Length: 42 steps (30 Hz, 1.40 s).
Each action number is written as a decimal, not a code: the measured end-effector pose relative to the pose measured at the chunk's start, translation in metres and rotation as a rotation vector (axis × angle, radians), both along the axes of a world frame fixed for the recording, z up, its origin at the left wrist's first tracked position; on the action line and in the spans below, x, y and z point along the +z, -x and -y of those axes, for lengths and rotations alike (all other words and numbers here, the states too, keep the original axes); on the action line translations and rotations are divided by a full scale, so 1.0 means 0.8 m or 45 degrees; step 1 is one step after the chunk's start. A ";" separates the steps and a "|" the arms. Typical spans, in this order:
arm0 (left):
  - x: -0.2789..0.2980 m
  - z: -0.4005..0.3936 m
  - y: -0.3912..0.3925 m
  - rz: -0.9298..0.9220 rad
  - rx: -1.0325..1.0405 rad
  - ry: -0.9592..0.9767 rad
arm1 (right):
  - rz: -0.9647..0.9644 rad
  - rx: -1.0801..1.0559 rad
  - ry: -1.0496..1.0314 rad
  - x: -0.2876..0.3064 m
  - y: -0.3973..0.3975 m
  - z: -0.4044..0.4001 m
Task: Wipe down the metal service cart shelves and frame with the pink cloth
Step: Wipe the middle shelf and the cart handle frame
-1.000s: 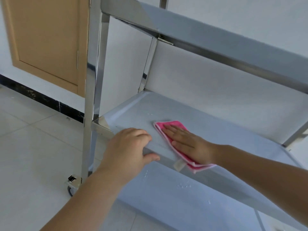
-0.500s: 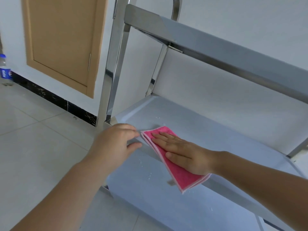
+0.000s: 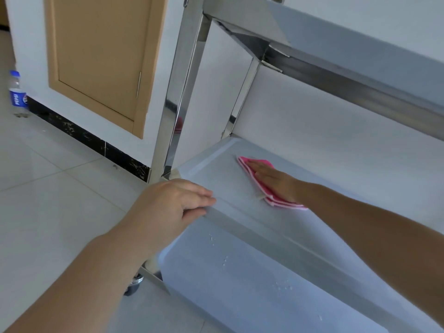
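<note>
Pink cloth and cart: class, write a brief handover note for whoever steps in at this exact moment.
Right hand: flat, pressing the pink cloth onto the middle shelf, toward its left end.
Left hand: fingers lie over the middle shelf's front edge, thumb under it.
Done: cannot be judged; middle shelf is mid-wipe.
Left: rest of the middle shelf; bottom shelf, which has water droplets; top shelf; frame posts.

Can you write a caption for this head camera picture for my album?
Right hand presses the pink cloth flat on the cart's middle shelf while the left hand grips its front edge.
</note>
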<state>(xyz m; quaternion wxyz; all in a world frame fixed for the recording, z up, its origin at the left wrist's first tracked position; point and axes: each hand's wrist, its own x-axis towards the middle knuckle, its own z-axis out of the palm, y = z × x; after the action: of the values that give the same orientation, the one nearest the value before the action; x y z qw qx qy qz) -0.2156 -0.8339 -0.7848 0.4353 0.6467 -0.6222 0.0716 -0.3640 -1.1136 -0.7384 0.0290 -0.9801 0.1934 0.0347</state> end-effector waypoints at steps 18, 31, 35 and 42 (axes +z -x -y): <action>-0.001 0.006 -0.008 -0.049 -0.043 0.081 | 0.342 -0.383 -0.559 0.007 -0.134 0.073; 0.001 0.005 -0.004 -0.106 -0.028 -0.014 | 0.337 -0.115 -0.568 0.000 -0.145 0.026; -0.002 0.006 -0.001 -0.107 -0.012 -0.027 | 0.235 0.037 -0.435 0.000 -0.136 -0.021; 0.001 -0.006 0.017 0.052 0.060 -0.028 | 0.008 0.447 -0.011 0.005 -0.113 -0.099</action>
<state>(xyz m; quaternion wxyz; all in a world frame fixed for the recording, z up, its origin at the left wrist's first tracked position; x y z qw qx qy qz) -0.2290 -0.8289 -0.7841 0.4136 0.6642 -0.6164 0.0883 -0.2735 -1.0348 -0.7344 0.0275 -0.9988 0.0189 0.0371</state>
